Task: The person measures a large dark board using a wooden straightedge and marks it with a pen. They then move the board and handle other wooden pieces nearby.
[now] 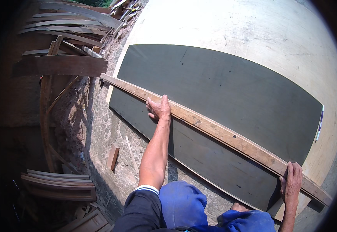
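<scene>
A long straight wooden batten (215, 129) lies slantwise across a dark grey sheet (222, 87), from upper left to lower right, past the sheet's edges at both ends. My left hand (160, 109) grips the batten left of its middle, thumb along the top and fingers bent at its near edge. Close to the right end, my right hand (291, 181) is closed over the batten, fingers across it and thumb at the near side. The grey sheet rests on a larger pale board (253, 34). A slim white and purple pen-like stick (320, 123) lies by the sheet's right edge.
Curved wooden strips (64, 23) are piled at the far left, with a dark plank (60, 65) below them. Stacked mouldings (58, 185) lie at the lower left. A small wood block (113, 156) and a thin sliver (132, 154) sit on the rough ground. My blue-clothed knees are close to the near edge.
</scene>
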Demonstrator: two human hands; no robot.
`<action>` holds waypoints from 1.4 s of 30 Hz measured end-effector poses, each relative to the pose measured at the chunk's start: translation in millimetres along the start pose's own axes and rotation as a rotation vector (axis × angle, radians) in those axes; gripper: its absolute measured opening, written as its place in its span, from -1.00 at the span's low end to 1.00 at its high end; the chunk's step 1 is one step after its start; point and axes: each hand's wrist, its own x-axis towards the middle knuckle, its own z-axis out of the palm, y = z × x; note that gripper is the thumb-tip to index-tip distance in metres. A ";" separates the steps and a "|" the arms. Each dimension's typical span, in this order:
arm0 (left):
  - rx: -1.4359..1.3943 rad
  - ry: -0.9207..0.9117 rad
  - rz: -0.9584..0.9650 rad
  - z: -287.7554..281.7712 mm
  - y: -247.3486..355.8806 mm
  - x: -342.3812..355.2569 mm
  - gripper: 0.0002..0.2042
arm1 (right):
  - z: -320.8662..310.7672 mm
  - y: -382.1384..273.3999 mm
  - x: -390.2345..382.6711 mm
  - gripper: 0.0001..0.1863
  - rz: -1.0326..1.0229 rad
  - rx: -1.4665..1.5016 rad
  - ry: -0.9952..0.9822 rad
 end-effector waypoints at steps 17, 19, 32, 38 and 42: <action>0.085 -0.006 0.022 3.6 -4.1 12.3 0.01 | -12.2 2.2 6.2 -0.20 -0.079 -0.051 0.014; 0.091 -0.003 0.030 4.6 -5.9 15.9 0.01 | -12.8 1.0 7.0 -0.20 -0.091 -0.064 0.011; 0.100 -0.017 0.043 7.7 -4.1 12.2 0.02 | -11.4 1.7 7.5 -0.18 -0.096 -0.032 0.027; 0.032 0.031 0.031 1.3 0.2 3.5 0.00 | -8.8 -4.9 7.4 -0.15 -0.006 -0.021 -0.021; 0.000 0.016 0.013 2.1 1.3 1.5 0.03 | -3.4 -2.6 5.4 -0.17 -0.024 -0.028 -0.002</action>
